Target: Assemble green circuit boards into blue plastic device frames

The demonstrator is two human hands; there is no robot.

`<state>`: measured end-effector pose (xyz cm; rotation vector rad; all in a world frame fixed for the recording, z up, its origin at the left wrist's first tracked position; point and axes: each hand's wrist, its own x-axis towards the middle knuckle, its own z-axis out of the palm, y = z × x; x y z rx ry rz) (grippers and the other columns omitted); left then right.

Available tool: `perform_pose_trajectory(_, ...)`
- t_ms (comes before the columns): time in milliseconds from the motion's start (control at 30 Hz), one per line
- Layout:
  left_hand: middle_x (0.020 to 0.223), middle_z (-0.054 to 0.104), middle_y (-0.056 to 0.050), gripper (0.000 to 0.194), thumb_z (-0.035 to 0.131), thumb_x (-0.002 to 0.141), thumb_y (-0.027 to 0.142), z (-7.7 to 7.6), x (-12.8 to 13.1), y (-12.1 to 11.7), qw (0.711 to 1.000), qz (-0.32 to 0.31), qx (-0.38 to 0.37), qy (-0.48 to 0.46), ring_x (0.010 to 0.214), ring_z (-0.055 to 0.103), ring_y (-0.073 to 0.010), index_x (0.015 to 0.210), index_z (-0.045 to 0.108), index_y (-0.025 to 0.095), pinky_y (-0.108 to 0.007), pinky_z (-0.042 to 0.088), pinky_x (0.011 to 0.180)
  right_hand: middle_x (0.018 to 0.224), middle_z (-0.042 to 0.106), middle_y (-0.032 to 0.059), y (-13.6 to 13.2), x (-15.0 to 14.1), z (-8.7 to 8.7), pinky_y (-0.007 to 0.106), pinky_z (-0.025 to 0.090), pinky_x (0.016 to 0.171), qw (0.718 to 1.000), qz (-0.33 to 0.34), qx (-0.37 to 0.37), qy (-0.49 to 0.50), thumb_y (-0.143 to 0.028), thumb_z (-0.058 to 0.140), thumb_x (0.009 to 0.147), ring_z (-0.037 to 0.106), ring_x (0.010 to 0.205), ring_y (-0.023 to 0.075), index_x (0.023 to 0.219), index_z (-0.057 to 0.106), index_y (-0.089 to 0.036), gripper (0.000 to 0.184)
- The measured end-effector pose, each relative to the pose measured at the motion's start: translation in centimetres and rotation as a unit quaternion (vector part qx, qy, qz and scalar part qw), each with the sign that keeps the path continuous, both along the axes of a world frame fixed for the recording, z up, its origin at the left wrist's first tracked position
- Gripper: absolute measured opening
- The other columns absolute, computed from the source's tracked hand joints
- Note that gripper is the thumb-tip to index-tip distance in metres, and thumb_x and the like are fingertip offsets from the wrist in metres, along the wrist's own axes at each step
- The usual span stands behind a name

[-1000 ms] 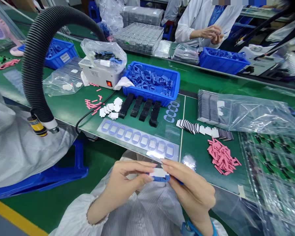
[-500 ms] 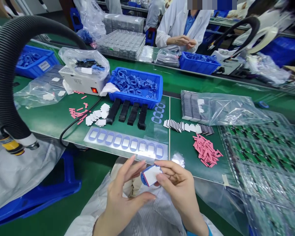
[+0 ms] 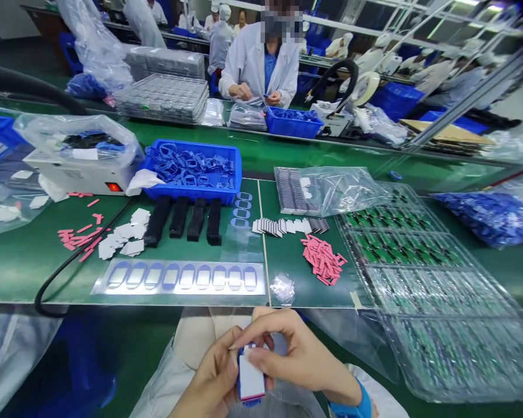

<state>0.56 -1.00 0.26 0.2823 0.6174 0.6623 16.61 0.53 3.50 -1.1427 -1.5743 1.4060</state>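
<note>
My left hand (image 3: 211, 371) and right hand (image 3: 298, 357) both grip a blue plastic frame (image 3: 251, 401) between fingers and thumbs. It's held in front of the green bench (image 3: 26, 267), its white pad (image 3: 250, 378) facing me.

The blue plastic frame (image 3: 243, 352) — partly hidden by the right hand (image 3: 298, 357).

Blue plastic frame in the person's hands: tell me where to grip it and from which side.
Grip the blue frame by its narrow rim, from the sides, as the left hand and right hand do. The white pad covers its upward face, so edges seem safest.
</note>
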Motion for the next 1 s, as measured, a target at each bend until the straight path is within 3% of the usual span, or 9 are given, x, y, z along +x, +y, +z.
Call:
perform_pose_trajectory(133, 0.075, 0.074, -0.002, 0.027, 0.079, 0.067, 0.039, -0.1, -0.2, 0.0, 0.998, -0.005, -0.044, -0.034, 0.064, 0.070, -0.0120, 0.089, 0.074, 0.023, -0.018, 0.051, 0.060, 0.079, 0.071, 0.0020, -0.8, 1.1, 0.2, 0.023, 0.048, 0.056, 0.997, -0.048, 0.048, -0.043, -0.033, 0.060, 0.085, 0.060, 0.066, 0.0125, 0.103, 0.071, -0.023, 0.024)
perform_pose_trajectory(233, 0.077, 0.075, -0.003, 0.024, 0.081, 0.067, 0.034, -0.9, -0.9, 0.2, 0.998, 0.011, -0.041, -0.053, 0.066, 0.071, -0.0123, 0.087, 0.072, 0.023, -0.018, 0.052, 0.060, 0.086, 0.074, 0.0029, -1.4, 5.6, 0.5, 0.025, 0.053, 0.058, 0.963, -0.170, 0.099, -0.182, -0.035, 0.060, 0.086, 0.065, 0.068, 0.0138, 0.105, 0.068, -0.023, 0.024)
perform_pose_trajectory(300, 0.077, 0.074, -0.003, 0.027, 0.082, 0.066, 0.032, -1.6, -1.4, 0.4, 0.997, 0.016, -0.042, -0.055, 0.068, 0.071, -0.0125, 0.090, 0.071, 0.023, -0.018, 0.054, 0.061, 0.090, 0.075, 0.0048, -1.2, 10.4, 0.7, 0.027, 0.054, 0.057, 0.890, -0.280, 0.127, -0.336, -0.041, 0.059, 0.085, 0.067, 0.068, 0.0161, 0.096, 0.070, -0.022, 0.024)
perform_pose_trajectory(367, 0.078, 0.074, -0.002, 0.030, 0.083, 0.066, 0.031, -2.3, -1.6, 0.5, 0.997, 0.012, -0.049, -0.052, 0.069, 0.071, -0.0120, 0.092, 0.071, 0.023, -0.019, 0.056, 0.065, 0.090, 0.075, 0.0049, -0.6, 15.7, 0.6, 0.028, 0.053, 0.056, 0.752, -0.361, 0.105, -0.541, -0.044, 0.053, 0.087, 0.067, 0.062, 0.0161, 0.098, 0.070, -0.022, 0.030)
perform_pose_trajectory(433, 0.078, 0.074, -0.001, 0.028, 0.082, 0.067, 0.031, -2.7, -1.7, 0.5, 0.997, 0.005, -0.055, -0.048, 0.070, 0.071, -0.0118, 0.092, 0.071, 0.024, -0.021, 0.057, 0.069, 0.076, 0.074, 0.0097, 0.5, 20.1, 0.3, 0.031, 0.047, 0.049, 0.700, -0.375, 0.078, -0.603, -0.041, 0.056, 0.085, 0.067, 0.062, 0.0236, 0.098, 0.071, -0.016, 0.031)
perform_pose_trajectory(567, 0.080, 0.073, -0.002, 0.027, 0.081, 0.068, 0.029, -2.8, -1.6, 0.3, 0.997, 0.013, -0.059, -0.041, 0.072, 0.071, -0.0132, 0.092, 0.072, 0.023, -0.023, 0.057, 0.072, 0.076, 0.074, 0.0093, 3.1, 24.3, -1.6, 0.031, 0.045, 0.049, 0.684, -0.308, 0.053, -0.659, -0.034, 0.065, 0.079, 0.069, 0.067, 0.0261, 0.092, 0.073, -0.016, 0.024)
perform_pose_trajectory(700, 0.079, 0.073, -0.003, 0.025, 0.081, 0.068, 0.028, -2.7, -2.0, 0.0, 0.997, 0.033, -0.056, -0.037, 0.071, 0.071, -0.0132, 0.091, 0.073, 0.023, -0.022, 0.057, 0.069, 0.096, 0.071, 0.0077, 5.0, 24.8, -3.4, 0.032, 0.052, 0.067, 0.677, -0.240, 0.061, -0.693, -0.028, 0.061, 0.086, 0.067, 0.085, 0.0207, 0.096, 0.068, -0.015, 0.017)
perform_pose_trajectory(800, 0.079, 0.074, -0.002, 0.027, 0.081, 0.068, 0.028, -2.5, -2.4, -0.1, 0.997, 0.041, -0.060, -0.025, 0.072, 0.071, -0.0125, 0.093, 0.073, 0.023, -0.021, 0.057, 0.071, 0.102, 0.066, 0.0049, 5.3, 25.4, -3.9, 0.036, 0.054, 0.078, 0.675, -0.205, 0.068, -0.706, -0.030, 0.058, 0.090, 0.064, 0.090, 0.0168, 0.100, 0.063, -0.015, 0.019)
perform_pose_trajectory(1000, 0.079, 0.074, -0.003, 0.028, 0.081, 0.068, 0.030, -1.9, -2.3, -0.2, 0.996, 0.050, -0.068, -0.005, 0.071, 0.071, -0.0124, 0.093, 0.073, 0.021, -0.021, 0.056, 0.069, 0.095, 0.069, 0.0055, 4.4, 26.0, -3.8, 0.035, 0.054, 0.074, 0.672, -0.241, 0.115, -0.691, -0.031, 0.056, 0.092, 0.066, 0.083, 0.0172, 0.104, 0.062, -0.015, 0.022)
